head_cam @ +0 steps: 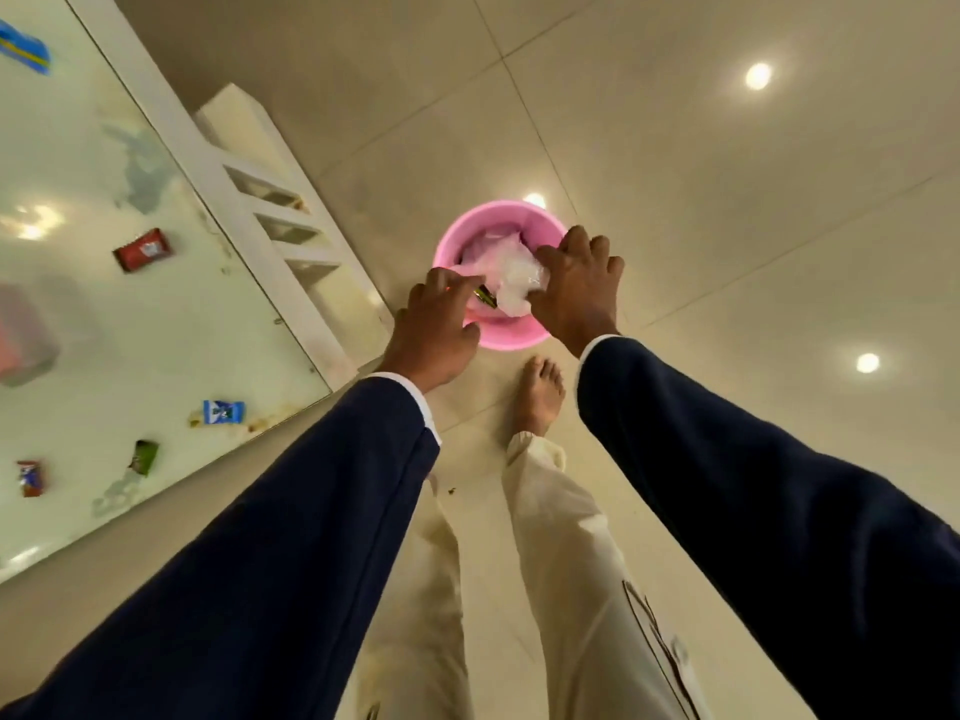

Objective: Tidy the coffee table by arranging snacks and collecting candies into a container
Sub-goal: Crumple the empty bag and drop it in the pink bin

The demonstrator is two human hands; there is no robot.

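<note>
A pink bucket (511, 332) stands on the tiled floor in front of my bare foot. Both hands reach into its mouth. My right hand (576, 288) grips a crumpled clear plastic bag (511, 283) inside the bucket. My left hand (434, 330) is closed at the bucket's near rim, with a small dark wrapper (485, 296) at its fingertips. On the glass coffee table (130, 330) at left lie a red candy (143, 250), a blue-and-white candy (223, 412), a green candy (144, 457), a red-orange candy (31, 478) and a blue snack pack (23, 49).
A translucent pink container (21, 335) sits blurred at the table's left edge. The table's white frame and slatted shelf (280, 220) lie between the glass and the bucket. My bare foot (540, 394) and cream trousers are below the bucket. Smears mark the glass.
</note>
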